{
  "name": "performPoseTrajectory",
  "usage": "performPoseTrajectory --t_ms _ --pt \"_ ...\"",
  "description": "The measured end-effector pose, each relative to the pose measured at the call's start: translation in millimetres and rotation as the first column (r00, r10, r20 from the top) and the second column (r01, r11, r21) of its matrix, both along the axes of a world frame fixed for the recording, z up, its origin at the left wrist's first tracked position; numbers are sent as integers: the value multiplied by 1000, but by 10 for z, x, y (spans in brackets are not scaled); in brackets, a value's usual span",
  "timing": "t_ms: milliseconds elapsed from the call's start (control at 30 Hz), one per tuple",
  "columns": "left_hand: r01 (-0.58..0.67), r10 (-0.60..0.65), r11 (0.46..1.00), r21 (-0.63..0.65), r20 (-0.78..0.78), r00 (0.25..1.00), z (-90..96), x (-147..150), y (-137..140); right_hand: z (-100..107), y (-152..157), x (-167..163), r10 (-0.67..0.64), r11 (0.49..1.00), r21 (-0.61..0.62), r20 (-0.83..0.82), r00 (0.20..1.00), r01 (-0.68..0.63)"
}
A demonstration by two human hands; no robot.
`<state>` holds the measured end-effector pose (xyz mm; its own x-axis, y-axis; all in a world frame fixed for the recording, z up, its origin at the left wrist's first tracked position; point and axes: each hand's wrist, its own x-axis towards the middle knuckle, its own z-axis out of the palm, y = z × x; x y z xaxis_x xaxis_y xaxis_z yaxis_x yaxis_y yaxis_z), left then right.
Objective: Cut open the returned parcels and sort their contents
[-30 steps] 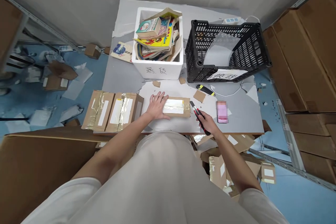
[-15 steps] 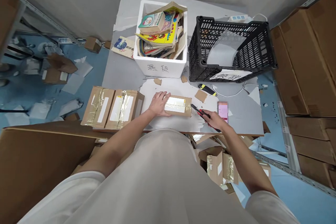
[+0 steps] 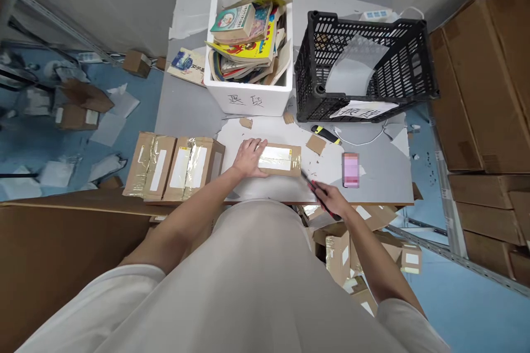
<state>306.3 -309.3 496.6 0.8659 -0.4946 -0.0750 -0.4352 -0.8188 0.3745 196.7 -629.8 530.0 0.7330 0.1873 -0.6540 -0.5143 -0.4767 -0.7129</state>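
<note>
A narrow cardboard box (image 3: 281, 170) with a white label and clear tape lies on white paper near the table's front edge. My left hand (image 3: 250, 158) grips its left end, fingers over the far side and thumb along the near side. In my right hand (image 3: 330, 199) is a slim black-and-red tool (image 3: 309, 181) that looks like a utility knife. Its tip is at the box's right end; I cannot tell whether it touches the cardboard. A phone (image 3: 350, 170) with a pink screen lies beyond my right hand. Behind the box rests a black-and-yellow utility knife (image 3: 326, 134).
Two taped cardboard boxes (image 3: 169, 168) stand at the table's left. A white foam box (image 3: 248, 100) full of books and a black plastic crate (image 3: 304, 83) stand behind. Cardboard scraps (image 3: 316, 144) lie about. Stacked cartons (image 3: 476, 88) are on the right.
My right hand has moved slightly down and left with the tool, away from the phone. The left hand stays on the box. The whole view has shifted a little.
</note>
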Motion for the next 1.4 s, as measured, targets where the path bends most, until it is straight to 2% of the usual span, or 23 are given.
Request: performPoseTrajectory --t_ms 100,200,300,400,467,533,600,700,833,967,1133,1233,1300,1333,1400 --pt "-2 2 1000 13 -4 1000 4 1 -10 -28 -119 -189 -44 997 -54 57 997 48" --pt "-86 87 996 38 -20 996 38 -42 -79 -86 -120 -258 -240 962 -94 169 956 258" --pt "-325 330 941 91 -51 943 110 -171 -207 -187 177 -153 -416 909 90 153 896 407" --pt "-470 487 871 143 -125 865 184 -380 -293 -265 637 88 -460 852 315 66 885 419" --pt "-468 487 873 136 -180 855 210 -531 -278 -279 873 273 -438 846 361 50 898 392" --pt "-430 434 900 72 -227 872 202 -665 -212 -272 986 435 -421 859 347 62 905 376" --pt "-387 362 921 -43 -272 891 162 -768 -128 -266 991 549 -415 874 315 93 905 369" --pt "-381 318 906 -184 -299 900 69 -865 -35 -288 918 618 -396 893 284 123 910 350" --pt "-416 344 883 -217 -305 888 -12 -906 16 -348 858 510 -387 895 284 104 916 345" --pt "-410 345 887 -214 -284 895 18 -714 32 -339 817 206 -465 841 332 39 884 427" --pt "-321 284 930 -177 -206 936 80 84 -81 -224 813 -172 -481 750 424 -178 859 508" --pt "-167 131 971 -170 -204 970 56 544 -166 -187 890 -242 -457 705 436 -324 828 559" --pt "-107 71 982 -157 -218 973 34 686 -180 -193 937 -228 -456 676 452 -366 812 583" --pt "-123 89 982 -143 -222 971 29 698 -167 -203 945 -207 -471 666 457 -355 807 590" --pt "-246 223 964 -96 -209 952 39 612 -105 -235 917 -140 -526 665 454 -278 804 593"
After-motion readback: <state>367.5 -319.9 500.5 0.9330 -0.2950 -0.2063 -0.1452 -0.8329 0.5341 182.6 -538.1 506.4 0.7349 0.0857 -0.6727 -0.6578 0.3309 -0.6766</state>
